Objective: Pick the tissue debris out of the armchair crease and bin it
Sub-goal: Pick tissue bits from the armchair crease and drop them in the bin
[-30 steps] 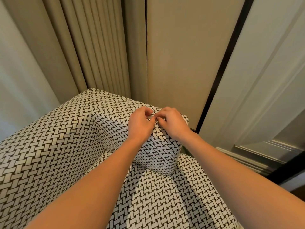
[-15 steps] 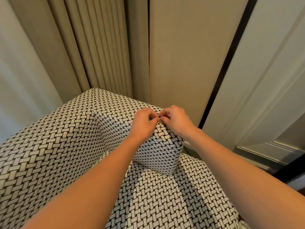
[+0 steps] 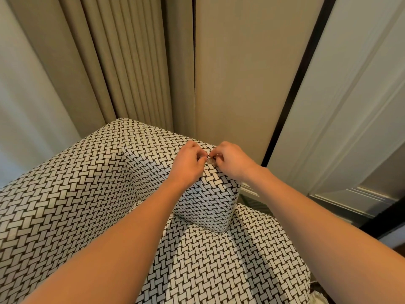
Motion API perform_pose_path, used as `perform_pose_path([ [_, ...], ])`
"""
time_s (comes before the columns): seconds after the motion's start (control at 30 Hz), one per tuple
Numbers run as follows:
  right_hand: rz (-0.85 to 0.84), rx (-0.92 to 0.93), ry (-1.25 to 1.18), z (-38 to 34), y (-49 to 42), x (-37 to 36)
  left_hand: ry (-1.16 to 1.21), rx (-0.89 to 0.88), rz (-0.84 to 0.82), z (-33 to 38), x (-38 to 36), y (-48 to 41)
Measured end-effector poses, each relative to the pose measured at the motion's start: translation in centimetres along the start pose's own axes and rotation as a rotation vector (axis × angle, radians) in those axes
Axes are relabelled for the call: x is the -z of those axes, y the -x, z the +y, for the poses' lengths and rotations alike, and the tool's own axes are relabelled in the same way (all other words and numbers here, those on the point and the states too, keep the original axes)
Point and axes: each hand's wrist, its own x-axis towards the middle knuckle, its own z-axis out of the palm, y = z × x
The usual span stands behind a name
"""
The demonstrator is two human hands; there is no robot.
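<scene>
The armchair [image 3: 65, 205] is covered in a black-and-white woven pattern. Both my hands meet on top of its right armrest [image 3: 208, 200], fingertips together. My left hand [image 3: 188, 163] and my right hand [image 3: 232, 161] have curled fingers that pinch a small greyish-white scrap of tissue debris [image 3: 211, 161] between them. The scrap lies right at the armrest's top edge and is mostly hidden by my fingers. The seat cushion [image 3: 219, 270] lies below my forearms. No bin is in view.
Beige pleated curtains [image 3: 122, 62] hang behind the chair, and a flat beige panel [image 3: 241, 73] stands beside them. A pale panelled door [image 3: 350, 106] with a dark frame is on the right. Something pale and crumpled [image 3: 315, 299] shows at the bottom right, by the seat's corner.
Both hands stay on the armrest top with their fingertips working together. A small greyish scrap now shows between the fingertips. The view has shifted slightly.
</scene>
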Motion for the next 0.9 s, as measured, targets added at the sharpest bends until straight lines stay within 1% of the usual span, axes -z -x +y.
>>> perform_pose_path([
  [0.07,-0.041,0.032,0.043,0.3,0.2,0.4,-0.023,-0.024,-0.002,0.1,0.2,0.0],
  [0.17,-0.057,0.068,0.112,0.4,0.2,0.7,-0.108,-0.058,-0.023,0.3,0.6,0.1],
  [0.27,-0.065,0.061,0.142,0.6,0.0,0.8,-0.189,-0.058,-0.031,0.9,0.9,0.2],
  [0.43,-0.077,-0.021,0.132,1.1,0.7,1.2,-0.222,-0.06,-0.037,1.4,0.9,0.4],
  [0.57,-0.053,-0.024,0.103,1.1,1.7,1.3,-0.282,-0.065,-0.057,1.6,0.9,0.4],
  [0.7,0.01,0.004,-0.021,0.7,2.4,1.5,-0.32,-0.05,-0.046,1.9,0.8,0.4],
  [0.83,-0.04,0.021,0.01,0.3,2.1,0.8,-0.308,-0.022,-0.03,2.3,0.9,0.6],
  [0.9,-0.057,0.008,0.019,0.1,2.0,0.5,-0.265,0.006,-0.031,2.3,1.1,0.7],
])
